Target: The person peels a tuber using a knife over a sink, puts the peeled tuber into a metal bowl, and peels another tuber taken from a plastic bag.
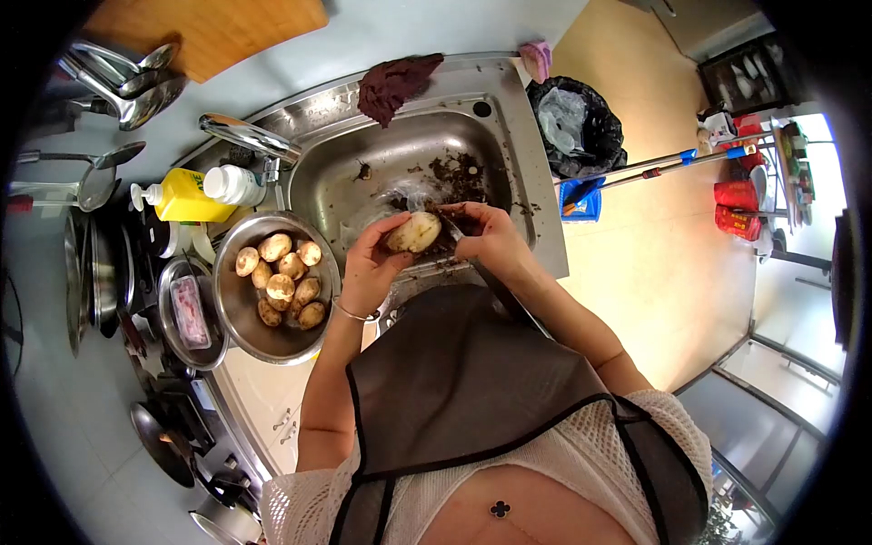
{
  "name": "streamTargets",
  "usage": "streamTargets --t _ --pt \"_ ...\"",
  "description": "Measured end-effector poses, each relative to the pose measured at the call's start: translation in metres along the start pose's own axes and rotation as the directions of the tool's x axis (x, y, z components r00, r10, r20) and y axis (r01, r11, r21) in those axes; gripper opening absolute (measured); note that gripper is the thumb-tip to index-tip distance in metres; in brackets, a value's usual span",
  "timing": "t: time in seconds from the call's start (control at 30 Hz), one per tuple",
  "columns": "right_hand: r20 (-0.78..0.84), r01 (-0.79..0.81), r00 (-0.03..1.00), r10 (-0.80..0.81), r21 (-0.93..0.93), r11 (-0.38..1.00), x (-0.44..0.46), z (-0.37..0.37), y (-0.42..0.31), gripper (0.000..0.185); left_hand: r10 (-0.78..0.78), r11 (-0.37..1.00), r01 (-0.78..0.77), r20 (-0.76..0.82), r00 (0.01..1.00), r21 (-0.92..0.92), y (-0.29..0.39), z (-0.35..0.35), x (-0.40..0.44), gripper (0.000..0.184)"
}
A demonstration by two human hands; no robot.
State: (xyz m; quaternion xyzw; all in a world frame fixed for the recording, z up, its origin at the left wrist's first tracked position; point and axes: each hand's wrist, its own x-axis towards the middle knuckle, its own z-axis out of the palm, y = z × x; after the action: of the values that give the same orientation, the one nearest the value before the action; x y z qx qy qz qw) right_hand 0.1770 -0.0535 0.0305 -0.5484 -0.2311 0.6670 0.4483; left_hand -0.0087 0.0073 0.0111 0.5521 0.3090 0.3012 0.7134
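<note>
A potato, pale on its upper face, is gripped in my left hand over the near side of the steel sink. My right hand is closed around a small metal-bladed tool at the potato's right end. Most of that tool is hidden by my fingers, so its exact kind does not show. Dark peelings and dirt lie scattered over the sink floor beyond my hands. To the left, a steel bowl holds several brown-skinned potatoes.
The faucet reaches over the sink's left side, near a yellow bottle and a white bottle. A dark red cloth hangs on the back rim. A smaller bowl contains a wrapped pack. A black-lined bin stands right.
</note>
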Motion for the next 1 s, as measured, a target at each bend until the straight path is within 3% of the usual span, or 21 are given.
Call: streamTargets --t 0.03,0.1,0.17,0.23,0.27,0.33,0.4,0.43,0.5,0.53,0.67,0.73,0.83,0.87,0.9,0.97,1.0 --pt "0.003 0.0 1.0 0.0 -0.001 1.0 0.003 0.004 0.008 0.052 0.001 1.0 -0.001 -0.003 1.0 0.0 0.0 0.0 0.0 0.048" --pt "-0.162 0.418 0.895 -0.416 -0.024 0.908 0.004 0.022 0.022 0.048 0.004 0.997 -0.003 -0.01 1.0 0.081 -0.002 0.001 0.002 0.048" --pt "-0.255 0.48 0.798 -0.547 -0.28 0.831 0.003 0.026 0.023 0.045 0.048 0.99 -0.051 0.021 0.999 0.133 -0.001 0.002 0.005 0.049" --pt "-0.112 0.3 0.933 -0.341 -0.277 0.913 -0.003 0.016 0.0 0.044 0.089 0.978 -0.095 0.04 0.995 0.188 0.001 0.002 0.004 0.049" --pt "-0.05 0.177 0.982 -0.18 -0.05 0.983 -0.006 0.012 -0.013 0.043 0.113 0.99 -0.117 0.05 0.992 0.081 0.001 0.004 0.003 0.046" --pt "-0.053 0.173 0.983 -0.175 -0.048 0.984 -0.005 0.011 -0.012 0.044 0.143 0.989 -0.142 0.054 0.988 -0.029 0.0 0.008 0.002 0.043" --pt "-0.084 0.216 0.971 -0.223 -0.082 0.973 -0.004 0.012 -0.003 0.047 -0.012 0.97 0.005 -0.026 1.0 -0.244 -0.004 0.014 -0.001 0.04" --pt "-0.088 0.215 0.971 -0.222 -0.081 0.973 -0.002 0.016 0.007 0.047 -0.014 0.969 0.008 -0.022 1.0 -0.245 -0.005 0.018 0.0 0.04" --pt "-0.175 0.479 0.807 -0.563 -0.363 0.799 -0.001 0.03 0.021 0.051 -0.034 0.931 0.007 -0.069 0.997 -0.364 -0.007 0.025 0.001 0.041" --pt "-0.173 0.434 0.83 -0.53 -0.396 0.809 -0.005 0.031 0.018 0.062 -0.034 0.931 0.007 -0.068 0.997 -0.365 -0.01 0.025 0.001 0.041" --pt "-0.093 0.392 0.869 -0.486 -0.469 0.791 -0.01 0.017 0.0 0.052 -0.007 0.912 0.013 0.014 1.0 -0.41 -0.014 0.017 -0.003 0.043" --pt "-0.021 0.065 0.998 -0.067 -0.099 0.993 -0.009 0.007 -0.013 0.051 0.015 0.903 0.01 0.055 0.998 -0.429 -0.015 0.013 -0.006 0.042" --pt "-0.003 0.15 0.989 -0.15 -0.035 0.988 -0.005 0.009 0.0 0.051 0.0 0.904 0.034 0.078 0.997 -0.427 -0.016 0.012 -0.005 0.041" --pt "-0.049 0.253 0.965 -0.257 -0.069 0.965 -0.004 0.015 0.008 0.053 0.008 0.951 -0.007 0.003 1.0 -0.308 -0.016 0.013 -0.005 0.042" --pt "-0.051 0.252 0.965 -0.256 -0.068 0.965 -0.005 0.022 0.013 0.053 0.029 0.983 -0.041 -0.067 0.997 -0.181 -0.015 0.015 -0.004 0.044" --pt "-0.136 0.435 0.849 -0.51 -0.367 0.822 -0.006 0.031 0.017 0.056 0.003 0.994 -0.008 -0.046 0.999 -0.113 -0.008 0.014 -0.004 0.044" --pt "-0.108 0.401 0.866 -0.488 -0.433 0.807 -0.011 0.03 0.006 0.056 -0.024 0.999 0.022 -0.031 0.999 -0.044 -0.005 0.013 -0.004 0.045"
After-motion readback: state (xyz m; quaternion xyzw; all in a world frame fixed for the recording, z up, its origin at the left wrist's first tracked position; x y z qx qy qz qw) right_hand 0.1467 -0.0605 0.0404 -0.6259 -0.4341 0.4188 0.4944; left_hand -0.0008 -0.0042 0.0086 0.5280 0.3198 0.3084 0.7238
